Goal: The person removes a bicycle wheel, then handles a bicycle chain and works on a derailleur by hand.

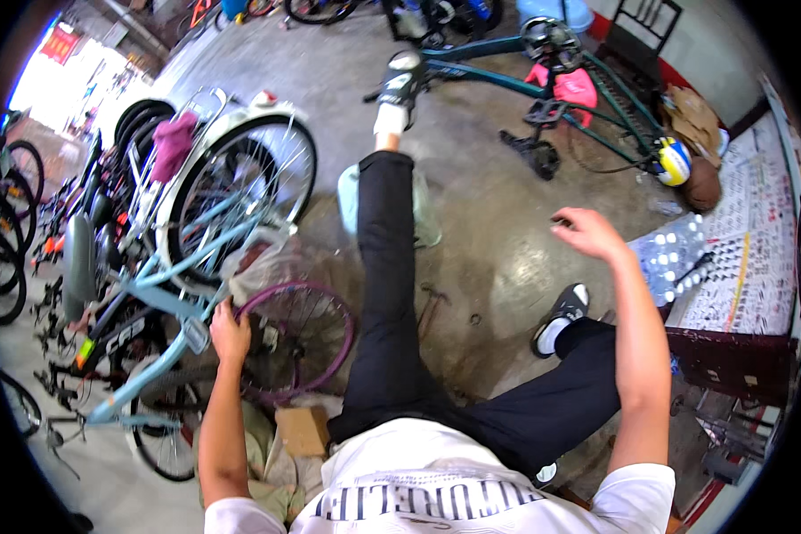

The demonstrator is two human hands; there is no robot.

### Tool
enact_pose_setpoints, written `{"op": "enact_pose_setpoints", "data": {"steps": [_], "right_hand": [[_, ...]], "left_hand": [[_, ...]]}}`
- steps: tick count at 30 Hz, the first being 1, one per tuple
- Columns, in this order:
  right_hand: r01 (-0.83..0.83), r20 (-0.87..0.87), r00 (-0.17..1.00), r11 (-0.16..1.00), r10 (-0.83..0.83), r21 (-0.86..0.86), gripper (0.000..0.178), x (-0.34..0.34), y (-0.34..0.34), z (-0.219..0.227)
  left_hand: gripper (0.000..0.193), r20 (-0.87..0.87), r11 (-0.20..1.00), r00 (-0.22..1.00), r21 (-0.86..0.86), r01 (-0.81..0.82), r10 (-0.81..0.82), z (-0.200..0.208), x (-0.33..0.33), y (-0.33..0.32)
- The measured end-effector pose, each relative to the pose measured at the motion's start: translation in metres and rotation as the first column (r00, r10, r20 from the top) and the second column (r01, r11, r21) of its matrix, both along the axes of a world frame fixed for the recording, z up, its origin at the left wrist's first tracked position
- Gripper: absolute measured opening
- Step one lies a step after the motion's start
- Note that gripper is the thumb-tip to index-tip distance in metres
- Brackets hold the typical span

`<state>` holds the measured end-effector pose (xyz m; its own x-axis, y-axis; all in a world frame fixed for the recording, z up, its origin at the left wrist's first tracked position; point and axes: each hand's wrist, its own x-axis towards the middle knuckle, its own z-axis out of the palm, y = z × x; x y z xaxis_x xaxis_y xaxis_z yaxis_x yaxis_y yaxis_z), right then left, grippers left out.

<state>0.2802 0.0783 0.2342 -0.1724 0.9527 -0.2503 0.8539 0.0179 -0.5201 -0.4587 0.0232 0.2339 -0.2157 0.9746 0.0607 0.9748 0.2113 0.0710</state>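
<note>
My left hand (230, 335) is closed at the left edge of a purple wheel rim (351, 336) with spokes, which stands tilted beside my leg. Its fingertips are partly hidden, close to the frame of a light blue bicycle (156, 283). My right hand (591, 234) is raised over the floor on the right, thumb and fingers curled towards each other. A small dark thing shows at those fingertips, too small to name. Below and between my legs, a hammer-like tool (432, 307) lies on the concrete, with a small dark ring (475, 319) near it.
Many bicycles crowd the left side. A dark green bicycle frame (481, 76) lies at the far right, near a ball (673, 162). Plastic bottles (669, 258) lie beside a paper-covered cabinet (746, 249). A cardboard box (303, 431) sits by my left hip.
</note>
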Motion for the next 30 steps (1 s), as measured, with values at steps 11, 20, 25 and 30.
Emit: {"op": "enact_pose_setpoints", "data": {"steps": [11,20,25,30], "right_hand": [[0.055,0.078,0.996,0.998,-0.053,-0.027,0.045,-0.005,-0.002,0.023],[0.114,0.104,0.986,0.983,-0.129,0.145,0.043,-0.01,-0.024,0.042],[0.166,0.099,0.977,0.966,-0.188,0.196,0.04,0.006,-0.053,0.062],[0.238,0.106,0.959,0.95,-0.263,0.201,0.039,0.029,-0.073,0.064]], "left_hand": [[0.044,0.331,0.769,0.695,0.313,0.558,-0.639,0.048,0.263,0.056],[0.044,0.644,0.554,0.295,0.241,0.797,-0.705,0.015,0.457,0.071],[0.04,0.66,0.473,0.264,0.157,0.867,-0.703,0.0,0.566,0.121],[0.036,0.83,0.645,0.32,0.062,0.761,-0.457,-0.072,0.685,0.21]]}}
